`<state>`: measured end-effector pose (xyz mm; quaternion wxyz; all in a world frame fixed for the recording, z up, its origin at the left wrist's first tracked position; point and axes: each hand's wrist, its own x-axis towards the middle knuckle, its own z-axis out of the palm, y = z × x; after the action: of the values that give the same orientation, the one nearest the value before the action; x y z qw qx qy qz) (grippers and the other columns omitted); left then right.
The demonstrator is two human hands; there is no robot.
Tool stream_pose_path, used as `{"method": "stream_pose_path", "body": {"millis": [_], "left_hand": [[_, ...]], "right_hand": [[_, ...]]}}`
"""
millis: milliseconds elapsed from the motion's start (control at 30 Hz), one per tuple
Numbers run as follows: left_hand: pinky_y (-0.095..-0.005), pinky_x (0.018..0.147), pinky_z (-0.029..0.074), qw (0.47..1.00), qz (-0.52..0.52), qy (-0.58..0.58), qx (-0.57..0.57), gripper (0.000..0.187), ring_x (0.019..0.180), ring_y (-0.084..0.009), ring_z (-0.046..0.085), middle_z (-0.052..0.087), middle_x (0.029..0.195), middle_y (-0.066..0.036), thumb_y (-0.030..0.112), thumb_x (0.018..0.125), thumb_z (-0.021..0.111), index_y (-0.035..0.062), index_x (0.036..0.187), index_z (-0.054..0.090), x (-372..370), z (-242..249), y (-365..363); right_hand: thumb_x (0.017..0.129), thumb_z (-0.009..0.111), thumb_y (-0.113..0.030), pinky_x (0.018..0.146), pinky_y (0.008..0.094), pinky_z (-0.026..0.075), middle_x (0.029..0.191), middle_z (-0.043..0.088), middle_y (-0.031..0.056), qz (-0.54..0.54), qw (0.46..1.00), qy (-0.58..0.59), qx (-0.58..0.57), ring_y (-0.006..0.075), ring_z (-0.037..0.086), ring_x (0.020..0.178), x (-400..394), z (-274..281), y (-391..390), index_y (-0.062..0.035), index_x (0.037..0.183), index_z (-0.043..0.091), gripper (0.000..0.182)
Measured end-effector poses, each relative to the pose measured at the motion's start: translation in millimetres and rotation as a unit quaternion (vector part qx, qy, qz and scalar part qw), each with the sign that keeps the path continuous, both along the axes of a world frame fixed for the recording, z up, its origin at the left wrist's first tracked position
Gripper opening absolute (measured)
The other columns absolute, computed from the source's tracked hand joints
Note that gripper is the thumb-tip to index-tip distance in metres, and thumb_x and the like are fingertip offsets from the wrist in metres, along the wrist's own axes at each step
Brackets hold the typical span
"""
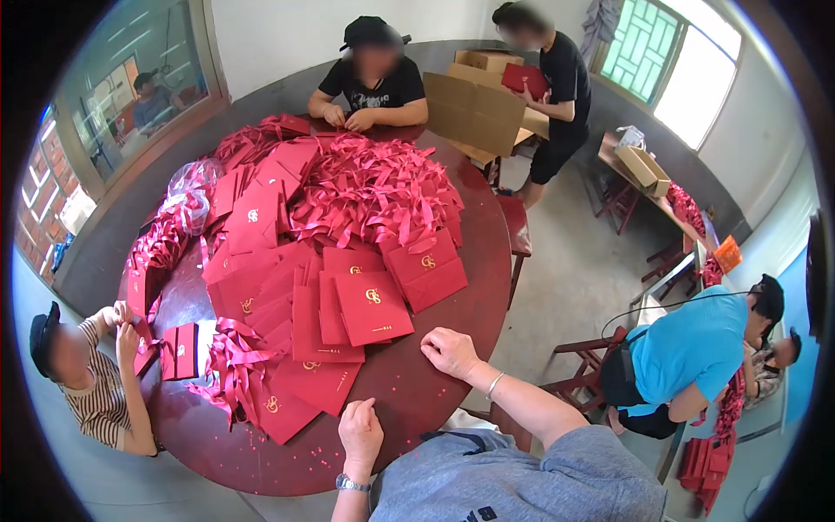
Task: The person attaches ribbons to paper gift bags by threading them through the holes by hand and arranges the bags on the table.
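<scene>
My left hand (361, 431), with a watch on its wrist, is loosely closed at the near edge of the round dark red table (474, 261); nothing shows in it. My right hand (450, 352), below a bracelet (495, 384), rests on the tabletop with curled fingers, also without a visible object. Left of it lies the nearest red paper gift bag (374, 306) with gold lettering, apart from the hand. Another red gift bag (287, 402) lies flat beyond my left hand, among overlapping bags. Small pink bits dot the wood around my left hand.
A heap of red ribbon-handled bags (374, 187) covers the table's far side. One person (374, 83) sits across, another (96, 383) at left. Behind, a person (561, 78) holds a red item beside an open cardboard box (474, 113). A person in blue (691, 339) sits at right.
</scene>
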<state>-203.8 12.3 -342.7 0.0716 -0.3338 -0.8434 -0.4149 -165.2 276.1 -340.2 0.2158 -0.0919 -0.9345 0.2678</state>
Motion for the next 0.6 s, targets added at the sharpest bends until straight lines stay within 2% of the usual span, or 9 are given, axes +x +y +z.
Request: {"method": "stream_pose_path", "body": {"millis": [600], "left_hand": [[-0.0385,0.071,0.052,1.0,0.0,0.007,0.006,0.017,0.082,-0.031,0.063,0.063,0.087,-0.013,-0.003,0.078,0.061,0.0024,0.093,0.066,-0.7,-1.8,0.0]], "right_hand": [[0.082,0.066,-0.019,0.063,0.0363,0.053,0.08,0.063,0.004,0.0,1.0,0.001,0.005,0.0236,0.064,0.076,-0.6,-0.4,-0.5,-0.0115,0.081,0.063,0.008]]}}
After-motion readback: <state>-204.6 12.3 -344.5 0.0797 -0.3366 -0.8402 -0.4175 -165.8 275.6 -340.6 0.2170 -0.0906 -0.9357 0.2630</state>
